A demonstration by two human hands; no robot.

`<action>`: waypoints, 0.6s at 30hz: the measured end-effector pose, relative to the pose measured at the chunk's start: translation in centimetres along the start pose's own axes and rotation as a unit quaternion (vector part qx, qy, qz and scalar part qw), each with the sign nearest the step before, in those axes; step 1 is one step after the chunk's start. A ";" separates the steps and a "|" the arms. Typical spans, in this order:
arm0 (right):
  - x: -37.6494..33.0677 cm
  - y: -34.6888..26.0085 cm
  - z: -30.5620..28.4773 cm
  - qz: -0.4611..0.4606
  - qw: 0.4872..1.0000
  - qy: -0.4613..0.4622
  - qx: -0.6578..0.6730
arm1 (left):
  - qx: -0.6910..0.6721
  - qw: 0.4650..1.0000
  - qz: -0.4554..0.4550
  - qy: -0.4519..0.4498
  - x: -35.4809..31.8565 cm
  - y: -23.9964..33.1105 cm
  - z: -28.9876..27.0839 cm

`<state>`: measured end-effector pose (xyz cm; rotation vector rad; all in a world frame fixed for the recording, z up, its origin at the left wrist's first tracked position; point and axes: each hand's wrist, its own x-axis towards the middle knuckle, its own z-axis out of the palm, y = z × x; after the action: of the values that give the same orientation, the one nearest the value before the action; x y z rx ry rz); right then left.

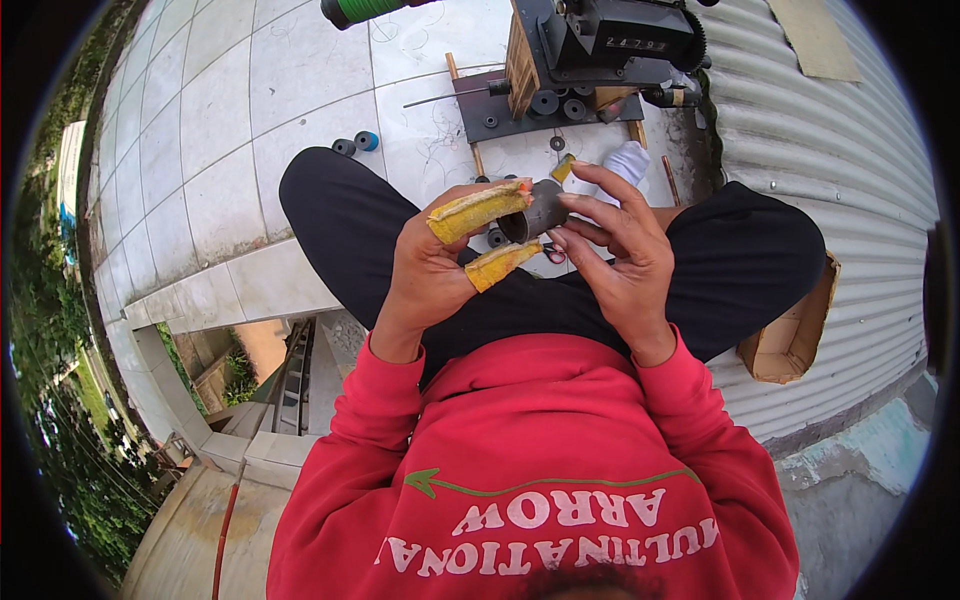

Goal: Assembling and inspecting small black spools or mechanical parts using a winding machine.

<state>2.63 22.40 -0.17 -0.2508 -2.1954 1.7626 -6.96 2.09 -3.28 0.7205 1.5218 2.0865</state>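
Note:
I sit cross-legged in black trousers and a red sweatshirt. Both hands meet above my lap around a small dark grey spool. My left hand wears yellow tape wraps on two fingers and touches the spool from the left. My right hand grips the spool from the right, with a yellow wrap on one fingertip. Several more small dark spools lie on the floor just beyond my hands.
A black winding machine on a dark baseplate stands ahead on the pale tiled floor. A green-wound reel is at the top edge. Corrugated metal sheet and an open cardboard box lie at right. A roof edge drops off at left.

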 end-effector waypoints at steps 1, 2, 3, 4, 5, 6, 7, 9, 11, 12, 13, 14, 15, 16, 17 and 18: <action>0.1 0.0 0.0 0.015 1.000 0.003 0.012 | 0.012 1.000 0.007 -0.007 0.1 0.1 0.0; 0.0 -0.1 -0.1 0.003 1.000 -0.007 -0.001 | 0.013 1.000 0.007 -0.007 0.1 0.1 -0.1; 0.1 0.0 -0.2 -0.036 0.999 -0.023 -0.011 | 0.014 1.000 0.007 -0.008 0.2 0.2 0.0; 0.2 0.1 -0.2 -0.067 0.997 -0.033 -0.018 | 0.013 1.000 0.007 -0.010 0.3 0.2 0.0; 0.2 0.1 -0.2 -0.074 0.997 -0.033 -0.017 | 0.007 1.000 -0.001 -0.004 0.3 0.2 0.1; 0.3 0.2 -0.2 -0.075 0.997 -0.028 -0.011 | 0.001 1.000 -0.010 0.003 0.3 0.2 0.2; 0.2 0.2 -0.2 -0.066 0.997 -0.024 -0.007 | -0.005 1.000 -0.017 0.008 0.3 0.3 0.3; 0.1 0.2 -0.3 -0.002 1.000 -0.008 0.004 | -0.003 1.000 -0.004 0.007 0.4 0.3 0.3; 0.1 0.2 -0.3 -0.006 1.000 -0.014 -0.006 | 0.002 1.000 0.003 0.004 0.5 0.4 0.3; 0.1 0.3 -0.3 -0.048 0.998 -0.026 -0.021 | 0.006 1.000 0.004 0.000 0.5 0.4 0.2; 0.2 0.3 -0.3 -0.074 0.996 -0.030 -0.034 | 0.008 1.000 0.005 -0.004 0.6 0.3 0.3; 0.2 0.4 -0.3 -0.074 0.996 -0.032 -0.021 | 0.004 1.000 0.004 0.000 0.6 0.3 0.4; 0.2 0.4 -0.2 -0.060 0.998 -0.026 -0.004 | 0.001 1.000 0.003 0.003 0.6 0.3 0.4; 0.2 0.4 -0.2 -0.045 0.999 -0.021 0.013 | -0.003 1.000 0.003 0.006 0.6 0.3 0.5; 0.2 0.3 -0.2 -0.017 0.999 -0.007 0.034 | 0.008 1.000 0.000 0.003 0.6 0.3 0.5; 0.1 0.3 -0.2 0.011 0.998 0.005 0.055 | 0.017 1.000 -0.001 -0.001 0.6 0.4 0.5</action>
<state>2.55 22.65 -0.40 -0.2592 -2.0878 1.8819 -7.10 2.68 -2.73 0.7330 1.5605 2.0614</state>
